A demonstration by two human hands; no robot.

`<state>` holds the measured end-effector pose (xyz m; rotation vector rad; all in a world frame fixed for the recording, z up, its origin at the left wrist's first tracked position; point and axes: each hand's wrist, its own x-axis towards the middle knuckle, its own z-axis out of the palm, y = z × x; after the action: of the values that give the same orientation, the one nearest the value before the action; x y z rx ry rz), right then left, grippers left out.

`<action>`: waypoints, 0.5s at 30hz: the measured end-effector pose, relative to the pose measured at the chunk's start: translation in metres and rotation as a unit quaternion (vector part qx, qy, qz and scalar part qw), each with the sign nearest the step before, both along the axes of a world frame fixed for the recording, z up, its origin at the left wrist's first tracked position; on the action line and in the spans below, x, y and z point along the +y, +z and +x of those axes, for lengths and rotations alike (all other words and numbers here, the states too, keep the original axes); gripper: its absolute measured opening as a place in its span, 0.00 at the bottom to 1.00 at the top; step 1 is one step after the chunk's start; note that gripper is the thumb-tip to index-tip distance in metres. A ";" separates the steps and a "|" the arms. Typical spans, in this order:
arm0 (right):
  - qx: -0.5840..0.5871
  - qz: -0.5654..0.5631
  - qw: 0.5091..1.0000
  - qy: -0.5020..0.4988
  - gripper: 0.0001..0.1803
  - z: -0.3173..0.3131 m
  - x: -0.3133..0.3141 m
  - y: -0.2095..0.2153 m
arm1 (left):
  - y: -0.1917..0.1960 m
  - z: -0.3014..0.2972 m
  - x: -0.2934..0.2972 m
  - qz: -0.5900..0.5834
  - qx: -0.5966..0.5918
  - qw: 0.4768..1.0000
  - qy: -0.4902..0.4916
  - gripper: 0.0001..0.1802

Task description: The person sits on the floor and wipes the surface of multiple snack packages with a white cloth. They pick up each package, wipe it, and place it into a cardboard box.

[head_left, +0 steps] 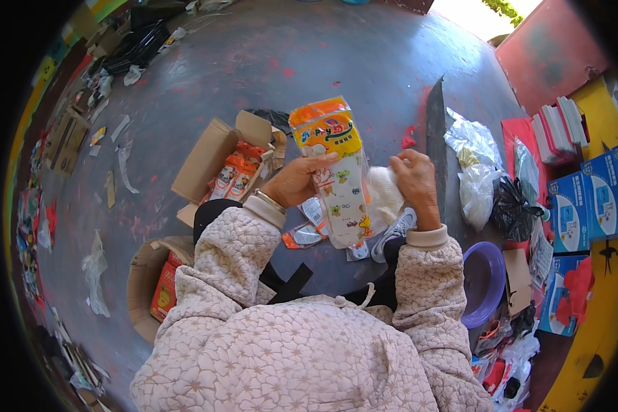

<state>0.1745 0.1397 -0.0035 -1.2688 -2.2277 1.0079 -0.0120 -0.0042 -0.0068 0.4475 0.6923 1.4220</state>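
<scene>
My left hand (292,180) grips a flat plastic packaging bag (343,206) by its side, thumb across the front. The bag has an orange and yellow top and a pale lower part printed with small cartoon figures. Close by on the right, my right hand (417,184) is closed, fingers curled at the edge of a white knitted cloth (386,196). Part of that cloth is hidden behind the bag, so its kind does not show. Below the bag, several orange-and-clear packets (302,235) lie on the floor beside a grey shoe (397,233).
An open cardboard box (198,161) with orange packets (239,170) stands left of my hands. Nearer me is another carton (141,288) holding a red box (165,288). To the right are a purple basin (484,285), white plastic bags (475,165) and blue boxes (601,192).
</scene>
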 end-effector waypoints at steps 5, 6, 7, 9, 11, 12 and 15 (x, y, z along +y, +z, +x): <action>0.169 -0.283 0.944 -0.024 0.19 0.000 -0.009 0.021 | 0.004 0.002 0.000 0.015 0.006 1.000 -0.023 0.17; 0.202 -0.344 0.917 0.012 0.19 -0.003 -0.024 0.038 | 0.002 0.002 0.001 0.014 0.005 0.999 -0.030 0.18; 0.194 -0.352 0.914 0.055 0.18 -0.009 -0.028 0.035 | -0.001 0.000 0.003 0.017 0.009 0.999 -0.045 0.17; 0.178 -0.372 0.901 0.134 0.16 -0.012 -0.033 0.028 | -0.007 0.000 0.008 0.020 0.014 0.996 -0.082 0.16; 0.220 -0.407 0.875 0.139 0.11 -0.011 -0.028 0.024 | -0.012 -0.001 0.011 -0.017 0.025 0.997 -0.077 0.17; 0.236 -0.410 0.871 0.134 0.09 -0.011 -0.025 0.021 | -0.012 -0.001 0.011 -0.035 0.032 0.996 -0.073 0.17; 0.283 -0.412 0.857 0.125 0.07 -0.008 -0.021 0.018 | -0.004 0.003 0.011 -0.028 0.025 0.999 -0.034 0.19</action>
<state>0.1663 0.1184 0.0145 -0.7587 -1.5282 2.2489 -0.0092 0.0065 -0.0112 0.4588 0.7486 1.3283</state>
